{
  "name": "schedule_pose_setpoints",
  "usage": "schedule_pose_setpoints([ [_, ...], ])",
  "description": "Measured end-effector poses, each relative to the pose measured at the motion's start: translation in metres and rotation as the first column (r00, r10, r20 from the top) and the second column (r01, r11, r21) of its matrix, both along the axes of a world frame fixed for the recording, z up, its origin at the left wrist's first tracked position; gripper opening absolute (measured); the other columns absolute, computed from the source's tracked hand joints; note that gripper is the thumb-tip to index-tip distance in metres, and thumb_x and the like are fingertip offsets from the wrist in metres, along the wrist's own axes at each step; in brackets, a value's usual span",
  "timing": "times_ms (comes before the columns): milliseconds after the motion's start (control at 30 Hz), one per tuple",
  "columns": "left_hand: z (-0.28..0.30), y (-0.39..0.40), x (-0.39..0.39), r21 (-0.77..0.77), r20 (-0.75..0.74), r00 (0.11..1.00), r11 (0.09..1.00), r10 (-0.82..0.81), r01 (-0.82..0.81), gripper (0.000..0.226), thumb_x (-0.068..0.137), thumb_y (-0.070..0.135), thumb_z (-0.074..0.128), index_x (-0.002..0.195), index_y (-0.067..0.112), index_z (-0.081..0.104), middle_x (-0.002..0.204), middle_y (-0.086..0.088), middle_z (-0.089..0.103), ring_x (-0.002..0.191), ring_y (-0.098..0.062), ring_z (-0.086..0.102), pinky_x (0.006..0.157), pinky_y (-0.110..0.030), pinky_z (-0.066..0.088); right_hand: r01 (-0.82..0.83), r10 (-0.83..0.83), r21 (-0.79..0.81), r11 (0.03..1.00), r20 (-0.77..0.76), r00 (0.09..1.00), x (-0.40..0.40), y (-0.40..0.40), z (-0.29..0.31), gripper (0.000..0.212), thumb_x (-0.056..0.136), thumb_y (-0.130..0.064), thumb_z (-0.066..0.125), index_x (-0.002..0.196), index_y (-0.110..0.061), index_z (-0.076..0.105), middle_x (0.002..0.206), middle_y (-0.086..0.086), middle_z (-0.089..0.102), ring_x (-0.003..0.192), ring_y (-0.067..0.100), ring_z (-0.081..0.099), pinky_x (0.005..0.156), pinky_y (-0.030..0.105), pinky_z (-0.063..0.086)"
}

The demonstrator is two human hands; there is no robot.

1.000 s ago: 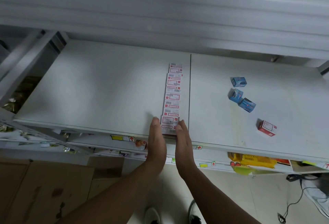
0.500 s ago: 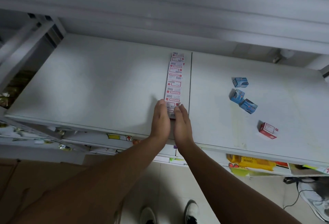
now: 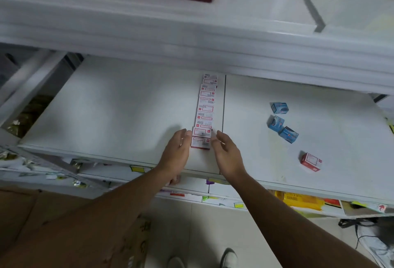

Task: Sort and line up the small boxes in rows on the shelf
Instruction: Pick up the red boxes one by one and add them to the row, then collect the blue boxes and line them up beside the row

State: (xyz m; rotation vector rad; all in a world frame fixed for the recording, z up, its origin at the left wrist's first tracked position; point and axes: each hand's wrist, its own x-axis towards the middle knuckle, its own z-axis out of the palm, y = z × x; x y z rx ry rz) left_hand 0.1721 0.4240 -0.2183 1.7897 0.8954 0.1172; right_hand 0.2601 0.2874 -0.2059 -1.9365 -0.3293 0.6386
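Head view: print on the row of red-and-white boxes [image 3: 205,111] is blurred and unreadable, and the shelf above cuts off the far back of the shelf [image 3: 128,107]. The row runs from 12 toward 6 o'clock just left of the panel seam. The left hand [image 3: 178,152] and right hand [image 3: 226,150] flank its nearest box, flat and open, gripping nothing. At 3 o'clock lie 3 blue boxes [image 3: 279,121] and 1 loose red box [image 3: 311,161], scattered.
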Motion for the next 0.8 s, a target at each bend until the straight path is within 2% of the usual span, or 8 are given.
schedule_pose_setpoints([
  [67,0.012,0.008,-0.01,0.12,-0.07,0.996,0.99,-0.059,0.067,0.056,0.111,0.059,0.037,0.158,0.03,0.045,0.162,0.003,0.049,0.148,-0.021,0.048,0.117,-0.039,0.04,-0.074,0.083,-0.104,0.992,0.089,0.993,0.006,-0.006,0.012,0.053,0.105,-0.055,0.052,0.152,-0.03,0.051,0.153,-0.01,0.053,0.137,0.016,0.053,0.116,0.039,0.044],
  [100,0.02,0.011,-0.014,0.174,-0.102,0.991,0.979,-0.089,0.106,0.056,0.111,0.058,0.039,0.16,0.031,0.043,0.166,0.003,0.044,0.15,-0.021,0.045,0.12,-0.04,0.039,-0.11,0.135,-0.174,0.979,0.139,0.981,0.009,-0.009,0.018,0.058,0.103,-0.056,0.054,0.153,-0.029,0.049,0.158,-0.005,0.05,0.142,0.019,0.05,0.118,0.042,0.043],
  [167,0.039,0.015,-0.02,0.3,-0.169,0.973,0.932,-0.16,0.205,0.058,0.11,0.058,0.04,0.161,0.03,0.042,0.169,0.003,0.04,0.153,-0.022,0.042,0.121,-0.041,0.038,-0.177,0.261,-0.334,0.926,0.228,0.938,0.015,-0.014,0.037,0.06,0.103,-0.053,0.057,0.155,-0.025,0.047,0.162,-0.002,0.043,0.145,0.022,0.046,0.118,0.038,0.039],
  [300,0.072,0.015,-0.024,0.553,-0.331,0.906,0.724,-0.263,0.412,0.063,0.108,0.064,0.037,0.159,0.026,0.045,0.165,0.002,0.044,0.146,-0.023,0.047,0.113,-0.044,0.048,-0.221,0.464,-0.568,0.793,0.327,0.823,0.016,-0.025,0.077,0.061,0.1,-0.054,0.058,0.153,-0.025,0.048,0.162,-0.001,0.042,0.138,0.023,0.052,0.108,0.036,0.046],
  [400,0.091,0.007,-0.022,0.625,-0.464,0.827,0.544,-0.318,0.56,0.064,0.107,0.062,0.039,0.158,0.024,0.046,0.161,-0.001,0.047,0.141,-0.025,0.05,0.105,-0.045,0.052,-0.193,0.53,-0.672,0.715,0.342,0.776,0.012,-0.032,0.105,0.063,0.098,-0.054,0.059,0.153,-0.025,0.048,0.158,0.003,0.047,0.134,0.027,0.057,0.103,0.041,0.051],
  [500,0.11,-0.003,-0.017,0.65,-0.515,0.795,0.458,-0.321,0.606,0.064,0.106,0.06,0.041,0.158,0.024,0.046,0.156,-0.002,0.051,0.138,-0.027,0.051,0.102,-0.044,0.051,-0.129,0.563,-0.724,0.678,0.397,0.725,0.006,-0.04,0.124,0.06,0.096,-0.055,0.059,0.149,-0.027,0.051,0.148,0.003,0.055,0.128,0.028,0.059,0.097,0.043,0.055],
  [633,0.128,-0.02,-0.015,0.686,-0.515,0.801,0.414,-0.305,0.598,0.064,0.104,0.061,0.04,0.155,0.023,0.049,0.15,-0.004,0.056,0.132,-0.028,0.055,0.099,-0.045,0.053,-0.047,0.53,-0.703,0.709,0.489,0.693,-0.004,-0.05,0.144,0.055,0.094,-0.057,0.059,0.142,-0.031,0.058,0.133,0.0,0.065,0.113,0.026,0.067,0.083,0.038,0.056],
  [800,0.145,-0.05,-0.022,0.706,-0.511,0.807,0.39,-0.297,0.591,0.059,0.105,0.058,0.041,0.15,0.022,0.053,0.146,-0.004,0.059,0.128,-0.028,0.057,0.098,-0.044,0.053,-0.017,0.519,-0.703,0.711,0.508,0.687,-0.013,-0.076,0.157,0.055,0.091,-0.059,0.06,0.139,-0.033,0.06,0.131,0.0,0.068,0.109,0.025,0.068,0.085,0.041,0.06],
])
